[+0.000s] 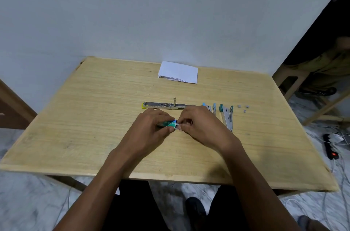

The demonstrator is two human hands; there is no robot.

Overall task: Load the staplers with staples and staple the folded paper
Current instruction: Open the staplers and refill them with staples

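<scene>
My left hand (151, 125) grips a small green staple box (169, 123) just above the table's middle. My right hand (197, 124) pinches the white inner end of that box, fingers curled at its opening. Behind the hands lies a yellow stapler (161, 105), opened flat with its metal tray showing. To the right are a light blue stapler (211, 107) and a teal stapler (227, 117), both opened. The folded white paper (179, 72) rests near the table's far edge.
The wooden table (85, 117) stands against a pale wall. A few small staple strips (243, 108) lie right of the teal stapler. A power strip (329, 146) and cables lie on the floor at right, near a wooden stool (289, 81).
</scene>
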